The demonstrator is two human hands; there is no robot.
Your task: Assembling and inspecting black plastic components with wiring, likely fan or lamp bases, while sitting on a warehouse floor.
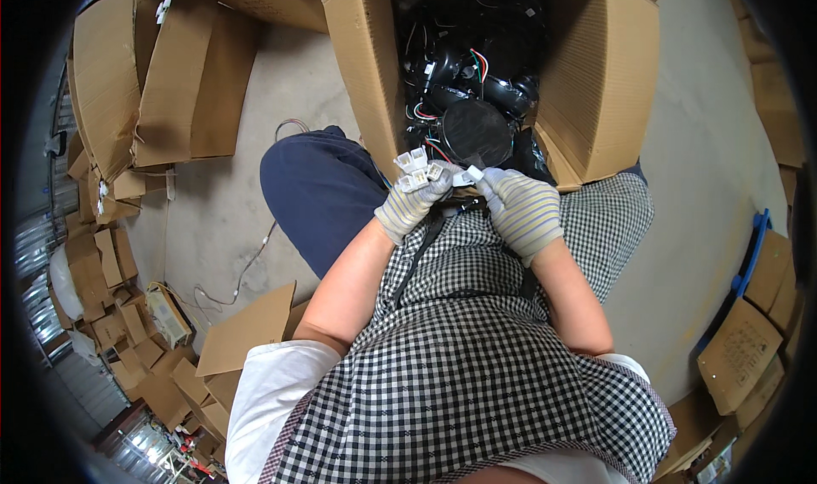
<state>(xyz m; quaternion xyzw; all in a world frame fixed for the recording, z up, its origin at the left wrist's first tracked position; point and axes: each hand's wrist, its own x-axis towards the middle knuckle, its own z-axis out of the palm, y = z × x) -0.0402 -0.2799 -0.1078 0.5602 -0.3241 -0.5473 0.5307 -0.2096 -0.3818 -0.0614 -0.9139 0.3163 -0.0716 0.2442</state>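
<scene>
My left hand (412, 202), in a striped knit glove, is closed around several white plastic wire connectors (414, 171) that stick up past the fingers. Close beside it, my right hand (521, 207), gloved alike, pinches another white connector (467, 176) between thumb and fingers. Both hands are over the near edge of an open cardboard box (587, 84). Inside lie black rounded parts (477, 133) with coloured wires (482, 63); their exact kind is hard to tell. Some of the wires below my fingers are hidden by the gloves.
Tall open cardboard boxes (174, 84) stand at the far left, with white connectors hanging over their edges. A thin cable (238, 284) trails on the concrete floor by my left knee. Piled cartons (128, 314) line the left; more cartons (740, 356) and a blue edge (749, 259) are at the right.
</scene>
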